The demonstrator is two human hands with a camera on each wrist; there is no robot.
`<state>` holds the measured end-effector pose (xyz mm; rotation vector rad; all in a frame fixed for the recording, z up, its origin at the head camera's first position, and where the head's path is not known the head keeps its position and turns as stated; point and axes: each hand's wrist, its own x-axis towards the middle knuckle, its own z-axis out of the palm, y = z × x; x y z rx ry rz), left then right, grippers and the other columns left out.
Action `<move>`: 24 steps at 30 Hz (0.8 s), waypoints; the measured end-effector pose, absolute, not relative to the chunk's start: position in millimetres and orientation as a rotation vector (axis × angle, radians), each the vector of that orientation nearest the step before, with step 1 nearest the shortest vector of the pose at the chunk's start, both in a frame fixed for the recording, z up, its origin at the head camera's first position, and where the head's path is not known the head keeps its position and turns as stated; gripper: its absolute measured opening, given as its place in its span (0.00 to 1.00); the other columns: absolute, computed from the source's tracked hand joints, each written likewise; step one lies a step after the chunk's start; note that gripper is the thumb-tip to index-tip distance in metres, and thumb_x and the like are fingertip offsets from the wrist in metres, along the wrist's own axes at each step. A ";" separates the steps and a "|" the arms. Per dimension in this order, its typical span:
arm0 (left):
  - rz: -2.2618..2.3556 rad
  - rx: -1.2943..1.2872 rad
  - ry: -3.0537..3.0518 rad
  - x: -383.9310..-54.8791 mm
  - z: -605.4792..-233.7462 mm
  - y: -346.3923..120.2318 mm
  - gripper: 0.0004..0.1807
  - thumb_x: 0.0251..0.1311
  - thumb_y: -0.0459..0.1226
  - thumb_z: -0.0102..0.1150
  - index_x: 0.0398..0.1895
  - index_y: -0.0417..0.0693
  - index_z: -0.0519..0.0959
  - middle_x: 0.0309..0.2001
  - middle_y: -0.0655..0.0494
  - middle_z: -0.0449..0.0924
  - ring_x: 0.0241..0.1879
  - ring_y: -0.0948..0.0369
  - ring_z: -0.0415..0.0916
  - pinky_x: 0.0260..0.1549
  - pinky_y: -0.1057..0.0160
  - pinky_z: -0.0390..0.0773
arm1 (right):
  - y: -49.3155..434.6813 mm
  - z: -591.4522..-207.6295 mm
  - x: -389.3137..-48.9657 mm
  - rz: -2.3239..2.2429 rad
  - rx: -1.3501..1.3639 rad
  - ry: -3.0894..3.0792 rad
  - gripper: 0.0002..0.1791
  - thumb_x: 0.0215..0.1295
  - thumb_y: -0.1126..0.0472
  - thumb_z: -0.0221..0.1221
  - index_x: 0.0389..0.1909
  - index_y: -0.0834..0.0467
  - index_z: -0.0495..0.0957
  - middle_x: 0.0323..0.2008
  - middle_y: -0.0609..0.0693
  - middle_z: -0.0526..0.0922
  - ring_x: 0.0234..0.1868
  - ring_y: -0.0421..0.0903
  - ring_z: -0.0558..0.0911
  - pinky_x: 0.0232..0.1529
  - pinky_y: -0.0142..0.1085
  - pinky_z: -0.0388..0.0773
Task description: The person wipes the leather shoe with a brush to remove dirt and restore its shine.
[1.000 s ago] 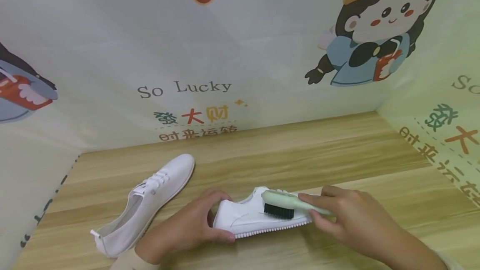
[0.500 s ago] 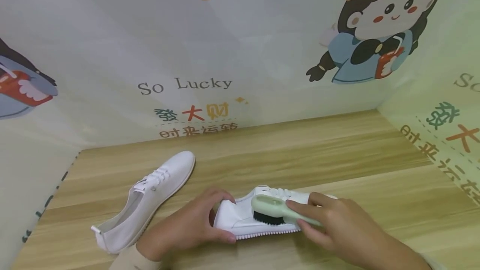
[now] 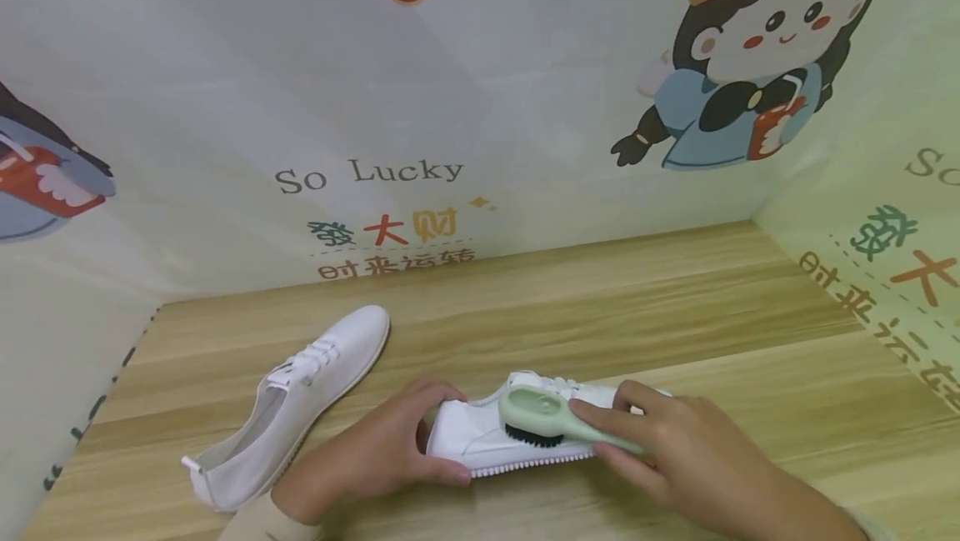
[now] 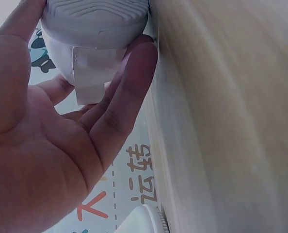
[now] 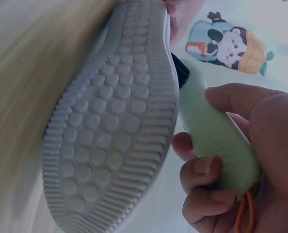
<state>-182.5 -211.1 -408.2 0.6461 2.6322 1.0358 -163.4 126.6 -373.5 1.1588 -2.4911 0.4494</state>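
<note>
A white lace-up shoe (image 3: pixel 480 433) lies tilted on its side, its studded sole facing toward me. My left hand (image 3: pixel 397 445) grips it by the heel, thumb low near the sole and fingers behind. In the left wrist view the fingers curl round the heel (image 4: pixel 98 63) and its pull tab. My right hand (image 3: pixel 660 441) holds a pale green brush (image 3: pixel 536 412) by its handle. The black bristles (image 3: pixel 534 436) touch the shoe's side. The right wrist view shows the patterned sole (image 5: pixel 110 116) and an orange loop (image 5: pixel 246 213) at the handle's end.
A second white shoe (image 3: pixel 300 399) stands upright on the wooden surface (image 3: pixel 585 299) to the left, close to my left forearm. A printed backdrop (image 3: pixel 525 91) with cartoon figures and lettering rises at the back and both sides.
The brush in my right hand has moved left along the shoe's side, from near the middle toward the heel, and its head has tilted. My left hand keeps its grip on the heel.
</note>
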 end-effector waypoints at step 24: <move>1.058 0.602 2.606 -181.6 -404.5 -210.2 0.38 0.45 0.59 0.75 0.57 0.55 0.73 0.55 0.59 0.74 0.50 0.60 0.70 0.50 0.64 0.72 | 162.0 -346.7 -173.1 0.323 0.782 -2.809 0.18 0.61 0.50 0.67 0.53 0.36 0.84 0.38 0.45 0.85 0.24 0.33 0.71 0.25 0.32 0.69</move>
